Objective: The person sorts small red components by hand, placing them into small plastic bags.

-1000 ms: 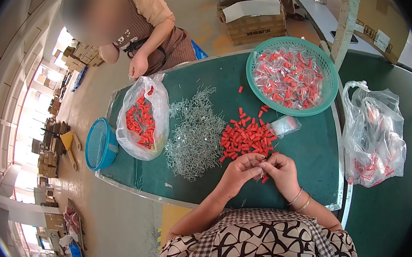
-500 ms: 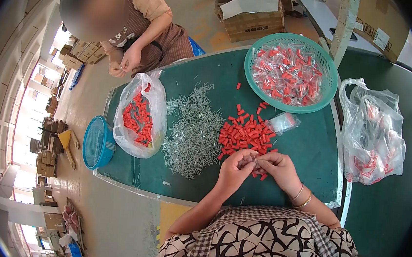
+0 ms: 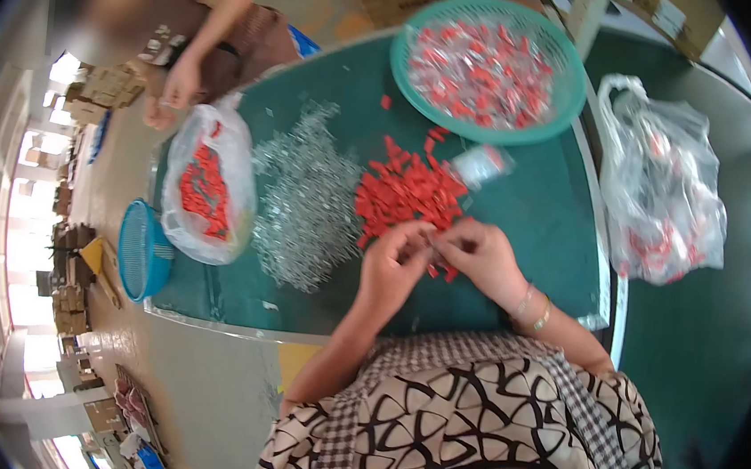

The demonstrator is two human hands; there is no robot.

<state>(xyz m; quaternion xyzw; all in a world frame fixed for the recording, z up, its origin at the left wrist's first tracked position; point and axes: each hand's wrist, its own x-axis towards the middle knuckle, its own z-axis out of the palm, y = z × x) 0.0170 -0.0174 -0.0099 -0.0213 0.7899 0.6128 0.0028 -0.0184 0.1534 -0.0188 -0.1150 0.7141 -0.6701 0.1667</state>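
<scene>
My left hand point(image 3: 395, 261) and my right hand point(image 3: 483, 260) meet fingertip to fingertip at the near edge of a pile of small red plastic caps point(image 3: 408, 188). Both are closed in a pinch; what lies between the fingers is too small and blurred to name. Left of the red caps spreads a heap of thin silvery metal pins, perhaps nails or screws point(image 3: 306, 206). A small clear packet point(image 3: 481, 166) rests just beyond my right hand, touching the caps' edge.
A green basket point(image 3: 399, 67) of bagged red pieces stands at the far right. A white plastic bag point(image 3: 242, 178) with red caps and a blue basket point(image 3: 134, 254) are at left. Another bag point(image 3: 661, 188) lies right. A co-worker point(image 3: 206, 32) sits across the table's far left corner.
The view has shifted, so the table and everything on it appear further left and higher. My hands stay pinched together by the red caps.
</scene>
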